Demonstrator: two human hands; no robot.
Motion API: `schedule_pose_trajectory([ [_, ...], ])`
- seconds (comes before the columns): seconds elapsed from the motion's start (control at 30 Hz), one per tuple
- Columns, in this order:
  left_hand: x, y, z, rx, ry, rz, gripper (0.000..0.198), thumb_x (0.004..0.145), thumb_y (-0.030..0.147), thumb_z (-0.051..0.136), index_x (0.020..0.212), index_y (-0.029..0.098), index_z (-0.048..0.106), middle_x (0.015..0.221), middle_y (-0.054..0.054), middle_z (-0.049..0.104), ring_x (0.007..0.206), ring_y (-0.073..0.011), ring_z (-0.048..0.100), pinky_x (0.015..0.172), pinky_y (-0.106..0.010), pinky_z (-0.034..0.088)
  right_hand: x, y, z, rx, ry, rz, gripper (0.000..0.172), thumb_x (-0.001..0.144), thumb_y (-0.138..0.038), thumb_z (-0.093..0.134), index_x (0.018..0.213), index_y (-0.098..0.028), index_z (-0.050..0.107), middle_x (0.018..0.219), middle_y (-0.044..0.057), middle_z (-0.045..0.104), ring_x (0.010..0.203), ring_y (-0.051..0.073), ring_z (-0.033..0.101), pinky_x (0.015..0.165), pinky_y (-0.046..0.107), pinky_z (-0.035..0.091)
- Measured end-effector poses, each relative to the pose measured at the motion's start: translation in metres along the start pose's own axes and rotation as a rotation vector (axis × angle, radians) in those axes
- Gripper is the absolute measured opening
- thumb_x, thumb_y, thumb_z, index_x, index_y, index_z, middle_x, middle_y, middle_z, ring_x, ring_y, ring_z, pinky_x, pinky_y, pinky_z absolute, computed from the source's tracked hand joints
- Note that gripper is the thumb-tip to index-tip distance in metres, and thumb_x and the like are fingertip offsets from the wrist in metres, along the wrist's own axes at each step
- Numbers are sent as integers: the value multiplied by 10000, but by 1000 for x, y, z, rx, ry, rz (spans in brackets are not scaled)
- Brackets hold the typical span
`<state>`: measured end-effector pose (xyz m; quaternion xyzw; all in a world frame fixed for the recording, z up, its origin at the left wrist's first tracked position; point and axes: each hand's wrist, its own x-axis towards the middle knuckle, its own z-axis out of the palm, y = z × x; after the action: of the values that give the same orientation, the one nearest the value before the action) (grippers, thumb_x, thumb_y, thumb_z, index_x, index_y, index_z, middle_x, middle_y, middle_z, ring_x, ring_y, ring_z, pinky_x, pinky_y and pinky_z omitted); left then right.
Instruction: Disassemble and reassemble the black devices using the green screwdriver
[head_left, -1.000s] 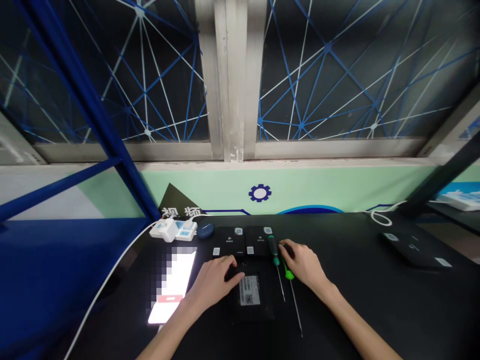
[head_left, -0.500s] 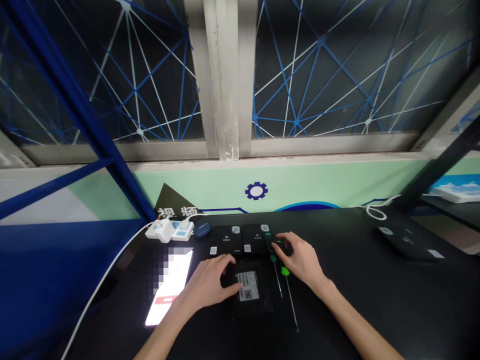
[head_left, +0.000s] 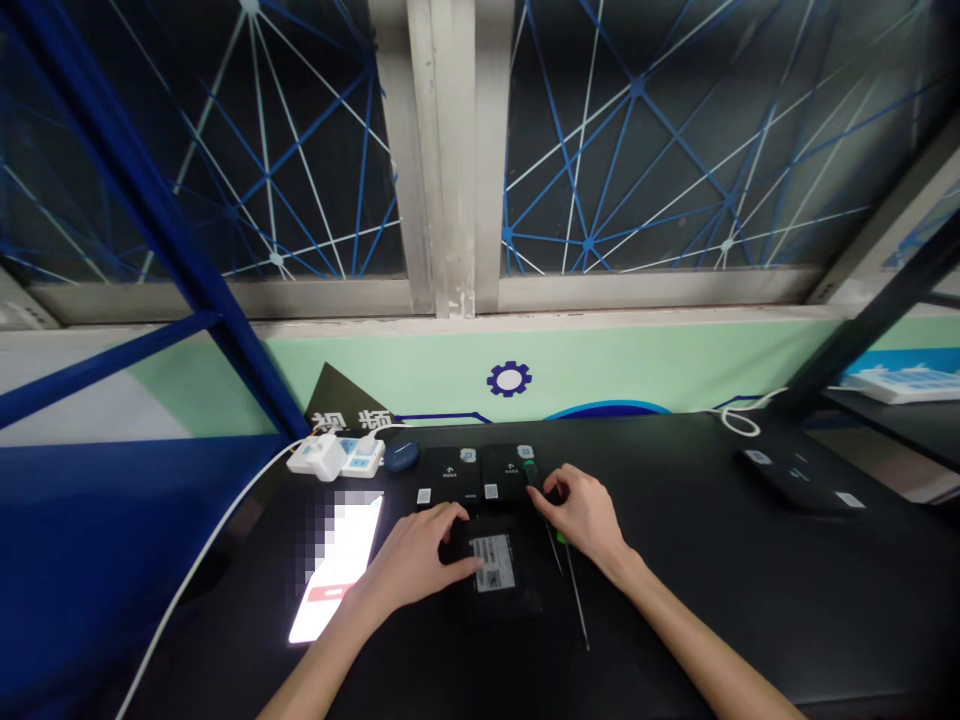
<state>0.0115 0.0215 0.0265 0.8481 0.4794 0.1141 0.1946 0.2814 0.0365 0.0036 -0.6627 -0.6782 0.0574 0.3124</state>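
White power strip (head_left: 365, 463); beside it, perhaps a blue mouse (head_left: 401, 456); glowing screen (head_left: 343, 562) nearer; looped cable (head_left: 743, 434), right.

The device (head_left: 493, 564) lies between the phone (head_left: 346, 560) and screwdrivers (head_left: 576, 598) on the table (head_left: 705, 560).

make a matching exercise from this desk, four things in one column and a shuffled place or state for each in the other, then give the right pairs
Column one
1 power strip
2 right hand
3 lit screen
4 left hand

Column two
A at the screwdrivers
B glowing white, with a red band
C at the black device with the largest label
D has plugs in it

Right pairs: 1-D, 2-A, 3-B, 4-C
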Motion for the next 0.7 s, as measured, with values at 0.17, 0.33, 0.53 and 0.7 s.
schedule_pose_trajectory([
  [0.17,-1,1,-1,-4,-8,-3,444,821,594,623,1124,271,584,840,12,629,741,-203,618,641,-287,393,1,1,-3,427,7,28,382,848,-544,605,704,-190,602,609,-9,506,535,136,452,532,263,350],
  [0.33,-1,-1,0,9,-54,-32,466,827,615,593,1136,265,585,747,19,610,706,-207,608,598,-282,351,2,2,-6,990,-69,122,342,880,-537,600,851,-210,504,609,-52,498,439,87,349,430,214,275],
  [0.53,-3,0,-1,8,-36,-22,460,834,618,597,1144,278,590,752,21,622,699,-210,609,602,-282,351,6,-2,-13,1191,-88,96,314,874,-454,649,1028,-227,496,791,15,670,522,137,549,486,249,439],
  [0.7,-3,2,-2,6,-45,-31,469,838,624,582,1149,272,586,754,16,629,709,-217,626,616,-287,374,16,-11,-20,1231,-137,147,330,929,-504,520,800,-201,523,712,38,681,553,157,573,523,265,453],
])
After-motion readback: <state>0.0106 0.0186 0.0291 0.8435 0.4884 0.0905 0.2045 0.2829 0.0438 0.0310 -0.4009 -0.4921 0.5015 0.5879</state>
